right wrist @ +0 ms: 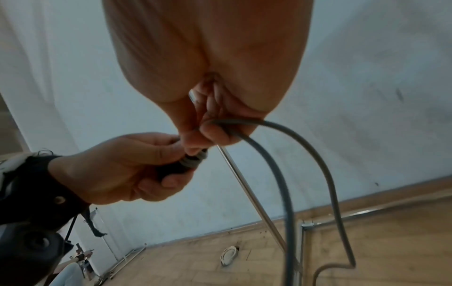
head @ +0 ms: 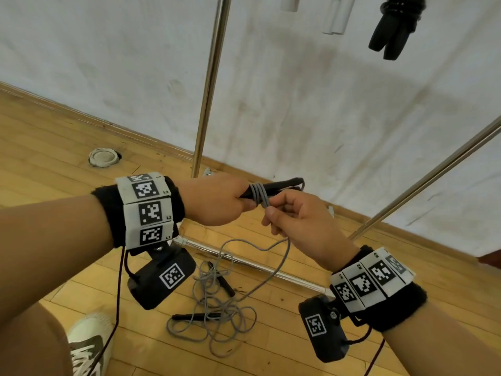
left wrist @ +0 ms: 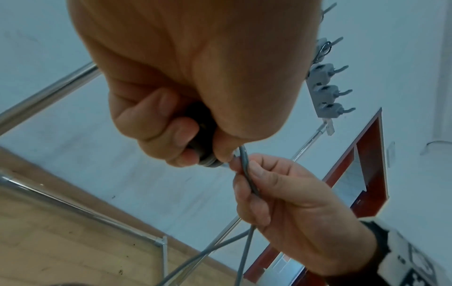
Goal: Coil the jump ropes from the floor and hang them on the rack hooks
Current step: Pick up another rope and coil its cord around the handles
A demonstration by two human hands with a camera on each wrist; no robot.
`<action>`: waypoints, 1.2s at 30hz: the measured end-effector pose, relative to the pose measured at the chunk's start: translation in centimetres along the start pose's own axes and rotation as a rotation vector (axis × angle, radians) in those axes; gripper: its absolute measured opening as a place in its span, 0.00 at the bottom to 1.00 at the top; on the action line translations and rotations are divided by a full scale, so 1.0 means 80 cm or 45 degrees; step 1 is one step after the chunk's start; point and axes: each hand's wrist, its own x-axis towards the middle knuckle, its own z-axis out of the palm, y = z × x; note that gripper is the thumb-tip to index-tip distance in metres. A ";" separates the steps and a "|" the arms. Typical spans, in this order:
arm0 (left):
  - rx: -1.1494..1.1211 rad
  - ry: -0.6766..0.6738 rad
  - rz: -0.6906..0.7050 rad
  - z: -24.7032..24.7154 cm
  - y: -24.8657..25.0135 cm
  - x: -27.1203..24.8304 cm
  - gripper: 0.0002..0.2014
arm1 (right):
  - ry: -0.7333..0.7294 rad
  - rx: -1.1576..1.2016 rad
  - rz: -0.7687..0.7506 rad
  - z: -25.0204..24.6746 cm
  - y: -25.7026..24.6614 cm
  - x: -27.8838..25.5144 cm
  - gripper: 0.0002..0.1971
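Gripping the black jump-rope handles [head: 273, 187] in a closed fist, the left hand [head: 217, 199] holds them roughly level above the wooden floor [head: 54, 164], with several tight turns of thin grey cord [head: 259, 195] wound round their middle. The right hand [head: 301, 223] sits just beside those turns, its fingers curled round the same cord; in the left wrist view the smooth, round grey line runs down through the right fingers [left wrist: 254, 193] and leaves the hand as two strands. From there the cord drops in a loose arc to a tangled heap of grey rope [head: 217, 308] on the pale, glossy floorboards, where further slim black handles [head: 189, 316] lie among the loops; whose rope each belongs to cannot be told. Behind the hands stand the shiny metal tubes of the rack [head: 208, 85], one upright and one slanting, with a low bar along the floor. Near the top edge hang a coiled black rope [head: 390, 25] with matte, tapered handles and a pair of white cylindrical handles [head: 337, 16], against a scuffed white wall [head: 325, 104]. A round white cap [head: 103, 157] is set into the floor by the wooden skirting.
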 end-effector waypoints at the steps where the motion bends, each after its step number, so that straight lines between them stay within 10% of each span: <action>1: -0.034 0.029 0.012 -0.002 0.000 0.000 0.12 | 0.031 0.030 -0.010 0.001 0.002 -0.001 0.05; 9: -0.285 0.035 0.128 -0.013 0.008 -0.017 0.10 | 0.022 0.133 -0.044 -0.003 0.020 -0.006 0.15; 17: -0.344 -0.194 0.226 -0.009 0.018 -0.032 0.07 | -0.404 0.191 0.001 -0.009 0.035 -0.011 0.15; 22: -0.318 -0.377 0.238 -0.008 0.020 -0.036 0.06 | -0.393 -0.205 0.043 -0.011 0.032 -0.012 0.10; 25: -0.236 -0.463 0.204 -0.008 0.021 -0.039 0.05 | -0.479 -0.386 0.299 -0.016 0.040 -0.012 0.09; 29: -0.094 -0.552 0.170 -0.002 0.023 -0.038 0.09 | -0.621 -0.713 0.127 -0.017 0.033 0.002 0.05; 36: 0.239 -0.596 0.162 0.015 0.026 -0.031 0.10 | -0.549 -0.385 0.139 -0.025 0.029 0.007 0.12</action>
